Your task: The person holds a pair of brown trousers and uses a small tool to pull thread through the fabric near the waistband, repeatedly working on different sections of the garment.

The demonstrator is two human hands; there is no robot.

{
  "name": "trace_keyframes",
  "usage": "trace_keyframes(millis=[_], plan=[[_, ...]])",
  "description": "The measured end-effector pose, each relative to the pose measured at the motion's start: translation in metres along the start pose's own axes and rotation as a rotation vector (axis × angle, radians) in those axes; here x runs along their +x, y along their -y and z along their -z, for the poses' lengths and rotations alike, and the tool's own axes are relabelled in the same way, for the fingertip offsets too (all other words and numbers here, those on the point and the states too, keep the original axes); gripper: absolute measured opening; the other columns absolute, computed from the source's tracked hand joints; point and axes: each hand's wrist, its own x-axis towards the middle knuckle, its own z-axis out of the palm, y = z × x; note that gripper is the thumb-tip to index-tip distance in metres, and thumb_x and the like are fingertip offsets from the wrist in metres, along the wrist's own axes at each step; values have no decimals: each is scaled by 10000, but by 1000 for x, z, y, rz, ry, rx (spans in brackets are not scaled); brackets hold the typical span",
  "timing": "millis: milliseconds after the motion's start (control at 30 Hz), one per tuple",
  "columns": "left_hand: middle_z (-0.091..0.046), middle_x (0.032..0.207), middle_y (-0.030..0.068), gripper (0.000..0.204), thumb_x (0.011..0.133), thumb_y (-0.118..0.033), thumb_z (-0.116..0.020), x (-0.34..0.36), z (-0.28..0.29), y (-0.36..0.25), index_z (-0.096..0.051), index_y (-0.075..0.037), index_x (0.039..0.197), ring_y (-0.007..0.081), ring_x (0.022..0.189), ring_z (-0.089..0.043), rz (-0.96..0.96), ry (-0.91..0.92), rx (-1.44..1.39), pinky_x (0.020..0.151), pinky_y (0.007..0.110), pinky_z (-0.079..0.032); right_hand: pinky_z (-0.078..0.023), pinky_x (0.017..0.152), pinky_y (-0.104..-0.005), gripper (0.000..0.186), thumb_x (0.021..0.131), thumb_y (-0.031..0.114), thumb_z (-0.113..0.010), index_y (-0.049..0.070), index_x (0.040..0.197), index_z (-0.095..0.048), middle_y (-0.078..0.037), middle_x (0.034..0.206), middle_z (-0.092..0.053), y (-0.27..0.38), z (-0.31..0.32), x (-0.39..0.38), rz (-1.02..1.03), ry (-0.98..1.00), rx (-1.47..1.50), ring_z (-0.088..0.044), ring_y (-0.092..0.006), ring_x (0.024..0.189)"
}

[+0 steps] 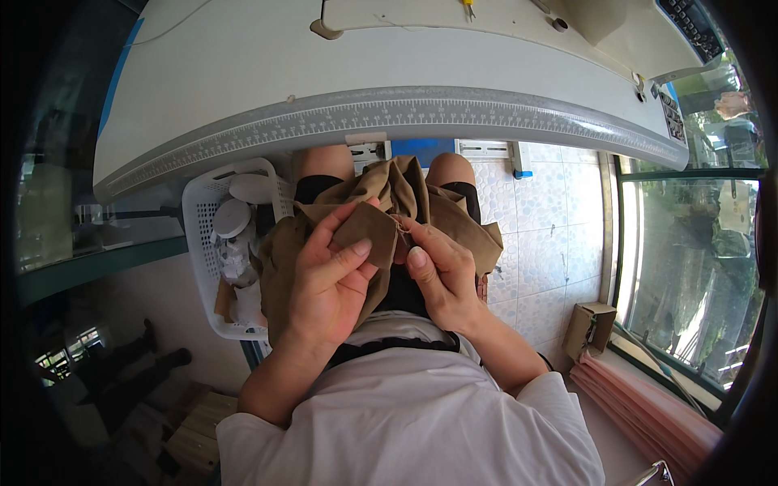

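A brown cloth garment point(470, 231) lies bunched over my lap and knees. My left hand point(328, 283) is closed on a flap of it, thumb on top and fingers beneath. At the flap's right edge, loose thread ends point(400, 227) stick out in a small tangle. My right hand point(442, 271) pinches there with thumb and index finger, close to the threads. Whether its fingertips hold the thread, the cloth edge or both is too small to tell. The two hands are a short way apart, with the flap stretched between them.
A white table with a grey ruler edge point(389, 109) spans the space ahead, carrying a sewing machine point(600, 32) at right. Beside my left leg stands a white plastic basket point(198, 243) with jars and bags. A cardboard box point(589, 328) and pink folded material point(640, 405) sit at right.
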Motion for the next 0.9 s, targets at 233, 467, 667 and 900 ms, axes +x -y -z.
trace_keyframes(millis=[233,467,667,900], plan=[[-483,1456,162,456,945,71,-513,-1,1,3,-422,-6,1385,254,1302,-525,4,-10,-31,1092,397,-449,-470,639,-338,353,987,101,-571,-104,1274,-549,-161,863,-574,5,-6,8,148,-66,-178,-575,-272,697],[-472,1468,163,436,947,84,-500,0,4,5,-428,-3,1368,255,1310,-519,6,-13,-51,1093,394,-449,-442,574,-331,330,978,71,-575,-98,1260,-566,-132,786,-536,4,-11,10,169,-112,-226,-535,-246,619],[-477,1460,165,429,947,84,-495,1,4,5,-434,1,1364,252,1311,-518,26,-5,-66,1093,394,-450,-443,572,-327,315,981,68,-570,-75,1261,-582,-121,778,-538,1,-13,8,160,-134,-207,-541,-237,622],[-476,1460,166,444,942,87,-504,0,4,5,-426,2,1371,243,1307,-519,-19,-21,-2,1081,381,-453,-454,591,-285,277,1021,98,-531,-59,1234,-612,-98,771,-588,-4,-10,6,86,-242,-148,-553,-176,634]])
